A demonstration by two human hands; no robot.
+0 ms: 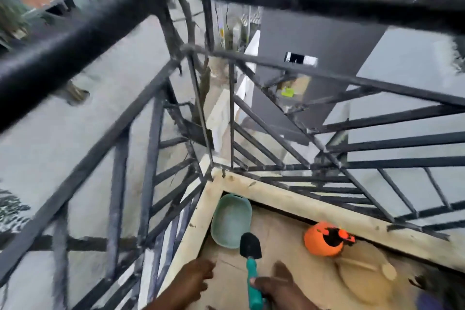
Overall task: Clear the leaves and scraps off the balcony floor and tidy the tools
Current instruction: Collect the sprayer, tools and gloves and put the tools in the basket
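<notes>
At the bottom of the view, the right hand (276, 287) is gripping the teal handle of a small trowel (251, 259), fingers curled round it, with the black blade pointing away toward the corner of the balcony. Just to its left, the left hand (193, 278) is hovering over the balcony floor (276, 241) with its fingers loosely extended and holding nothing.

The trowel blade is lying just at the near rim of a pale green plastic basin (230, 221), which is sitting on the floor tucked into the corner where the two raised cream-coloured ledges (289, 199) are meeting. To the right of the basin, an orange spray bottle (323, 240) with a black and orange top is lying beside the far ledge. Nearer and further right, a tan round object (364, 282) is resting on the floor; blur is keeping it from being identified. Leaves or scraps are not showing clearly on the visible patch of floor.

Beyond the ledges, the black metal railing (176, 63) is rising around the corner, its thick top rail crossing the upper part of the view. Through the bars, a grey paved street (100, 83) is lying far below on the left, and a dark grey building wall (327, 33) is standing to the right.
</notes>
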